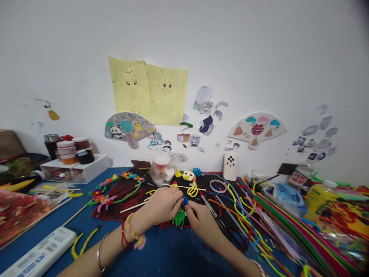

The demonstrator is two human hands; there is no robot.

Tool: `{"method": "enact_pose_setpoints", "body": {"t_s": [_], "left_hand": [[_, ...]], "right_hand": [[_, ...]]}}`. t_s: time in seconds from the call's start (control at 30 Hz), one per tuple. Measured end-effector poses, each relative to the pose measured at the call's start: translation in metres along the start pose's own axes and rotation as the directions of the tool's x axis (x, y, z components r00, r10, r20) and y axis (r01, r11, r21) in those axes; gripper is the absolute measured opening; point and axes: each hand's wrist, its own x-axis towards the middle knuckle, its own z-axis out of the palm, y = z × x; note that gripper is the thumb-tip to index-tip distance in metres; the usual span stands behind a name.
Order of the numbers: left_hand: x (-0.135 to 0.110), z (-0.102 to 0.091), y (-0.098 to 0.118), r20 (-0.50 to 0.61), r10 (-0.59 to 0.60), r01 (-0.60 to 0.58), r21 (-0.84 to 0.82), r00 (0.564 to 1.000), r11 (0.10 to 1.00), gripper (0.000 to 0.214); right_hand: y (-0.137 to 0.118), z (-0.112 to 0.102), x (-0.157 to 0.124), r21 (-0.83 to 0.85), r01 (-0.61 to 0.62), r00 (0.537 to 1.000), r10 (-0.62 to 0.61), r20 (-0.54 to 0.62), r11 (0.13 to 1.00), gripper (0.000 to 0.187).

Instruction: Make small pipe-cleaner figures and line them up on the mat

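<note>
My left hand (161, 206) and my right hand (203, 221) meet over the dark mat, fingertips pinched on a small blue pipe cleaner piece (185, 200). Its exact shape is partly hidden by the fingers. Just below the hands lies a bundle of green pipe cleaner loops (179, 218); I cannot tell whether it joins the blue piece. Behind the fingers are yellow pipe cleaner loops (192, 189) and a white-and-yellow figure (188, 176). Tweezers (210, 206) and black-handled scissors (236, 236) rest close to my right hand.
Loose pipe cleaners (291, 219) crowd the right side, near a yellow bottle (319, 198) and a roll of clear tape (218, 186). A colourful pipe cleaner garland (105, 196) lies left. A white box (43, 252) occupies the front left; a plastic bag (162, 171) stands behind.
</note>
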Motion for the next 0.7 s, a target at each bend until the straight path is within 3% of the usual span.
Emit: {"method": "enact_pose_setpoints", "body": {"t_s": [0.13, 0.23, 0.3, 0.37, 0.43, 0.5, 0.57, 0.7], "left_hand": [[0.0, 0.009, 0.008, -0.08, -0.099, 0.094, -0.073, 0.992, 0.993, 0.021], [0.003, 0.016, 0.01, -0.107, -0.218, 0.174, -0.317, 0.97, 0.932, 0.02], [0.005, 0.016, 0.01, -0.038, -0.297, 0.229, -0.546, 0.954, 0.806, 0.02], [0.008, 0.015, 0.008, 0.085, -0.308, 0.269, -0.733, 0.948, 0.625, 0.019], [0.009, 0.013, 0.007, 0.187, -0.281, 0.303, -0.832, 0.942, 0.465, 0.02], [0.01, 0.011, 0.006, 0.225, -0.267, 0.318, -0.864, 0.937, 0.389, 0.021], [0.01, 0.009, 0.005, 0.215, -0.278, 0.318, -0.854, 0.936, 0.412, 0.023], [0.009, 0.009, 0.003, 0.165, -0.295, 0.318, -0.726, 0.941, 0.609, 0.025]], "right_hand": [[-0.002, 0.003, -0.002, -0.059, 0.005, 0.999, -0.006, -0.031, 0.998, 0.025], [-0.004, 0.003, -0.002, -0.084, 0.022, 0.998, -0.028, -0.064, 0.996, 0.025], [-0.004, 0.002, -0.002, -0.036, 0.029, 0.997, -0.031, -0.068, 0.999, 0.026], [-0.003, 0.002, -0.001, 0.044, 0.026, 0.997, -0.023, -0.072, 0.999, 0.027], [-0.003, 0.001, 0.0, 0.121, 0.026, 0.997, -0.017, -0.075, 0.992, 0.027], [-0.002, -0.001, 0.001, 0.17, 0.03, 0.998, -0.021, -0.053, 0.985, 0.029], [-0.003, -0.006, 0.002, 0.186, 0.025, 1.0, -0.025, 0.001, 0.982, 0.032], [-0.004, -0.019, 0.004, 0.131, 0.012, 1.0, -0.011, -0.014, 0.991, 0.033]]}}
